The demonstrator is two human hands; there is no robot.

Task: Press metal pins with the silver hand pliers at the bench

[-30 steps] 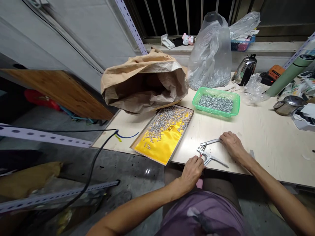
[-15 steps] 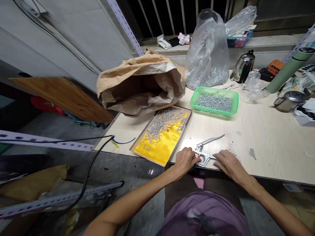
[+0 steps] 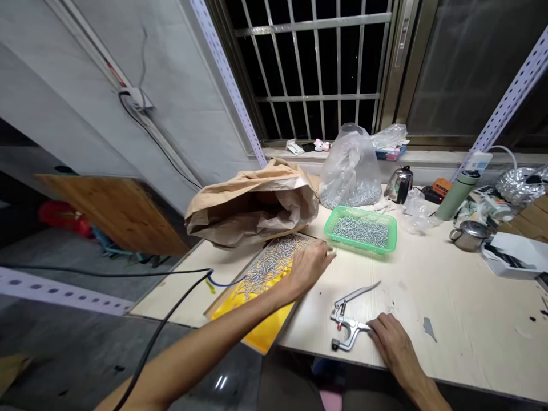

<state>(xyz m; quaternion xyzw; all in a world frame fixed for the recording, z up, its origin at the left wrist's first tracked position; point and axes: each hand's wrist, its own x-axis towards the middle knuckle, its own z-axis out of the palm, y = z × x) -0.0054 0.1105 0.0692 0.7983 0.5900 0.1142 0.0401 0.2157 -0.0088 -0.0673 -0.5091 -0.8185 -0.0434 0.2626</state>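
Note:
My left hand (image 3: 309, 267) is over the right edge of a shallow tray (image 3: 269, 337) with a yellow cloth lining, its fingers pinched together. A tiny pale bit shows at the fingertips, too small to name. Many small silvery metal pins (image 3: 269, 265) lie loose in the tray. Just beyond the fingers stands a green plastic basket (image 3: 363, 246) holding more such pins. My right hand (image 3: 394, 348) grips the end of one handle of silver snap pliers (image 3: 351, 328). These lie on the table near its front edge, handles spread and jaw facing left.
A large open brown paper sack (image 3: 252, 200) rests behind the tray. At the back are a plastic bag of pins (image 3: 351, 171), a metal kettle (image 3: 400, 184), a green flask (image 3: 458, 195) and a metal cup (image 3: 470, 236). A black cable (image 3: 171, 314) crosses at the left.
My left hand has left the pliers' jaw and moved forward and left over the tray, near the green basket. My right hand stays at the pliers' handle. The camera has tilted up.

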